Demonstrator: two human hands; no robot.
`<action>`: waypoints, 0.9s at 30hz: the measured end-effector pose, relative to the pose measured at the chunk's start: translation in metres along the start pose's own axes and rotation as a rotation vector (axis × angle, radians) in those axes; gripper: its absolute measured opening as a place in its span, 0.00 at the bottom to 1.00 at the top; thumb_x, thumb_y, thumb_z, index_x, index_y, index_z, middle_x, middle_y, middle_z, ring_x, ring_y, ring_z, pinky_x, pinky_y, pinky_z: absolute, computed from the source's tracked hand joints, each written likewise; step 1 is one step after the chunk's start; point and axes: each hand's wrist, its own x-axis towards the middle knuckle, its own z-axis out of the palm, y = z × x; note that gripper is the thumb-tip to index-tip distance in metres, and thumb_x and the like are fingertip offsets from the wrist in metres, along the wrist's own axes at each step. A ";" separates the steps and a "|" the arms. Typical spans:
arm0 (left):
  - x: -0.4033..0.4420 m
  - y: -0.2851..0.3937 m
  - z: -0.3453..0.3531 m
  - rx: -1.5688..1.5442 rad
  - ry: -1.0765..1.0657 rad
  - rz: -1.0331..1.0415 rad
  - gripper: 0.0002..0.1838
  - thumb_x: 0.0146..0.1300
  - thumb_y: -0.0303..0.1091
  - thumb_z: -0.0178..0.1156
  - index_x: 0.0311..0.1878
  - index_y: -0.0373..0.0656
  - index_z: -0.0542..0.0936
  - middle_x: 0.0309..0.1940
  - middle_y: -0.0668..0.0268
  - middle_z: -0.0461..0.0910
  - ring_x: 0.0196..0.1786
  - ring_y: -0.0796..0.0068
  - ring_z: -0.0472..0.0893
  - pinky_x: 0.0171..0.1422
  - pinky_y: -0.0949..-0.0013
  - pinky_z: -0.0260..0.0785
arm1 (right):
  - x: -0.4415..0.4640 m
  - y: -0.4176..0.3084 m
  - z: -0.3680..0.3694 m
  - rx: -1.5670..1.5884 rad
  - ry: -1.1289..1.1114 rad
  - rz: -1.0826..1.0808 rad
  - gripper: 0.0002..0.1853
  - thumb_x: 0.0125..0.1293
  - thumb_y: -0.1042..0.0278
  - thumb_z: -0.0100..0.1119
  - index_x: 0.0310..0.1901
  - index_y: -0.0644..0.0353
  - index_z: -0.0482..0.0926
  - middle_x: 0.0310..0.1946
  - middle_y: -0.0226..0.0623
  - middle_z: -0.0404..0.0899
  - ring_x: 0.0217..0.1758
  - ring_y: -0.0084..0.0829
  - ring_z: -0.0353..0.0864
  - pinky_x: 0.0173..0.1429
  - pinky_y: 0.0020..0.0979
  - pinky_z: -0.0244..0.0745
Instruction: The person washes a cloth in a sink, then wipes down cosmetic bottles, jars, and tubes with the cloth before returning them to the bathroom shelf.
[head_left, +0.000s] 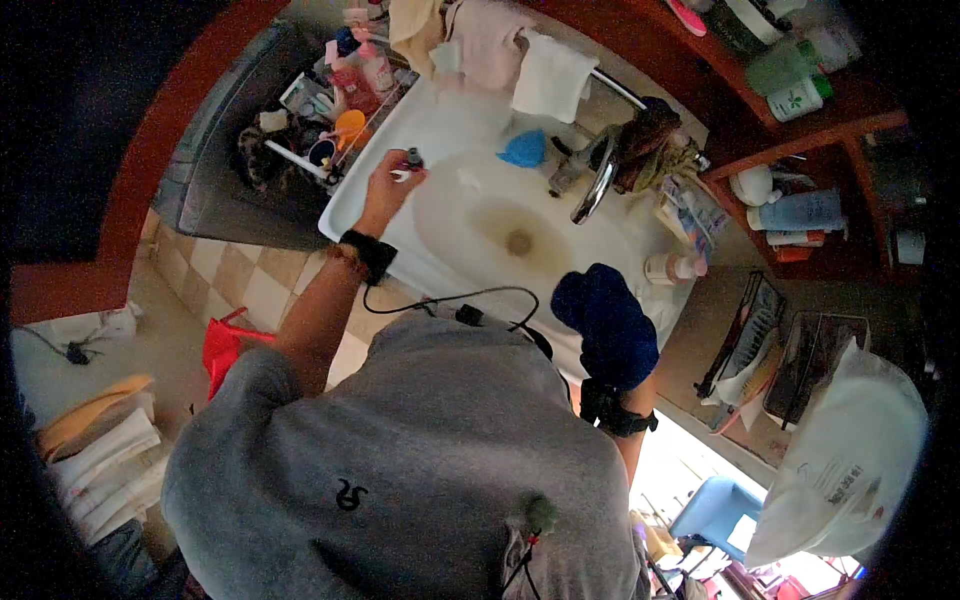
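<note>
Over the left rim of the white sink point(452, 130), my left hand point(393, 188) pinches a small dark cap-like object point(413, 157). A dark blue cloth point(606, 325) covers my right hand, near the sink's front right edge, so those fingers are hidden. The chrome faucet point(597, 185) arches over the basin at the back right. A blue scoop-shaped piece point(524, 149) lies at the back of the sink. Brown staining surrounds the drain point(518, 242).
Bottles and an orange cup point(350, 127) crowd the left counter. Towels point(553, 78) hang behind the sink. A pink-capped bottle point(672, 268) stands on its right edge. Shelves point(800, 150) hold bottles at right; a black cable point(450, 297) crosses the front.
</note>
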 end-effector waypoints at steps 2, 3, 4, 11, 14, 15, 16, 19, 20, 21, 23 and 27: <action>0.004 -0.043 -0.004 0.020 0.070 -0.033 0.16 0.52 0.32 0.70 0.42 0.39 0.77 0.37 0.64 0.83 0.42 0.72 0.82 0.47 0.69 0.72 | -0.002 0.000 -0.003 -0.003 -0.028 0.139 0.22 0.54 0.72 0.57 0.54 0.54 0.77 0.52 0.43 0.78 0.54 0.41 0.77 0.57 0.40 0.70; 0.010 -0.076 -0.002 0.015 0.089 -0.022 0.16 0.51 0.31 0.71 0.41 0.39 0.77 0.37 0.63 0.83 0.41 0.71 0.82 0.47 0.68 0.72 | -0.002 0.001 -0.003 -0.056 -0.023 0.153 0.22 0.54 0.72 0.57 0.53 0.54 0.77 0.52 0.43 0.78 0.54 0.41 0.77 0.57 0.40 0.70; 0.015 -0.101 0.000 0.010 0.105 -0.010 0.16 0.50 0.31 0.71 0.40 0.39 0.77 0.36 0.62 0.83 0.41 0.70 0.82 0.47 0.68 0.72 | -0.003 0.003 -0.005 -0.109 -0.018 0.172 0.22 0.54 0.72 0.57 0.53 0.54 0.77 0.52 0.43 0.78 0.54 0.41 0.77 0.58 0.40 0.69; 0.019 -0.115 0.006 0.155 0.109 -0.035 0.16 0.49 0.29 0.69 0.40 0.37 0.75 0.33 0.60 0.81 0.38 0.65 0.81 0.45 0.65 0.72 | -0.001 0.007 -0.011 -0.302 -0.007 0.249 0.21 0.54 0.70 0.57 0.52 0.55 0.78 0.51 0.42 0.78 0.54 0.42 0.76 0.59 0.41 0.69; 0.017 -0.126 0.008 0.166 0.097 -0.085 0.17 0.49 0.30 0.70 0.40 0.36 0.75 0.33 0.59 0.81 0.39 0.64 0.81 0.45 0.65 0.72 | 0.003 0.010 -0.014 -0.342 -0.002 0.258 0.20 0.54 0.70 0.57 0.52 0.55 0.78 0.51 0.42 0.78 0.54 0.42 0.76 0.59 0.41 0.69; 0.016 -0.131 0.009 0.167 0.099 -0.100 0.17 0.48 0.30 0.70 0.40 0.36 0.75 0.33 0.59 0.81 0.39 0.64 0.81 0.45 0.65 0.72 | 0.004 0.010 -0.015 -0.351 -0.003 0.261 0.20 0.54 0.70 0.57 0.51 0.55 0.78 0.50 0.42 0.78 0.54 0.42 0.76 0.59 0.41 0.68; 0.015 -0.130 0.008 0.175 0.094 -0.101 0.18 0.48 0.31 0.70 0.40 0.36 0.75 0.33 0.58 0.81 0.39 0.64 0.81 0.45 0.65 0.72 | 0.005 0.012 -0.016 -0.360 -0.002 0.264 0.20 0.54 0.69 0.57 0.51 0.55 0.78 0.50 0.42 0.79 0.54 0.42 0.76 0.59 0.41 0.68; 0.015 -0.129 0.005 0.222 0.094 -0.085 0.21 0.46 0.32 0.72 0.42 0.35 0.75 0.34 0.58 0.80 0.40 0.63 0.80 0.47 0.64 0.72 | 0.007 0.012 -0.017 -0.372 -0.008 0.262 0.20 0.54 0.69 0.57 0.51 0.55 0.78 0.50 0.42 0.79 0.54 0.42 0.76 0.60 0.42 0.68; 0.014 -0.127 0.005 0.254 0.102 -0.067 0.23 0.46 0.33 0.72 0.44 0.35 0.75 0.35 0.57 0.80 0.41 0.62 0.80 0.48 0.64 0.72 | 0.007 0.012 -0.017 -0.377 -0.011 0.263 0.20 0.54 0.69 0.57 0.51 0.55 0.78 0.50 0.42 0.79 0.54 0.42 0.76 0.60 0.42 0.68; 0.014 -0.124 0.005 0.284 0.112 -0.049 0.24 0.45 0.33 0.72 0.45 0.35 0.75 0.36 0.57 0.80 0.43 0.61 0.80 0.49 0.64 0.71 | 0.007 0.012 -0.018 -0.383 -0.011 0.261 0.19 0.54 0.68 0.57 0.50 0.55 0.78 0.50 0.42 0.79 0.54 0.42 0.76 0.60 0.42 0.68; 0.012 -0.116 0.004 0.287 0.137 -0.068 0.28 0.44 0.34 0.73 0.48 0.35 0.74 0.39 0.56 0.79 0.45 0.60 0.79 0.51 0.63 0.71 | 0.009 0.011 -0.018 -0.395 -0.014 0.256 0.19 0.54 0.68 0.57 0.50 0.55 0.78 0.49 0.42 0.79 0.54 0.43 0.76 0.60 0.42 0.68; 0.011 -0.116 0.001 0.215 0.110 -0.100 0.33 0.44 0.35 0.74 0.54 0.35 0.72 0.45 0.53 0.77 0.51 0.57 0.77 0.54 0.63 0.70 | 0.010 0.010 -0.019 -0.413 -0.025 0.249 0.19 0.54 0.67 0.57 0.50 0.55 0.78 0.49 0.42 0.79 0.54 0.43 0.75 0.61 0.42 0.67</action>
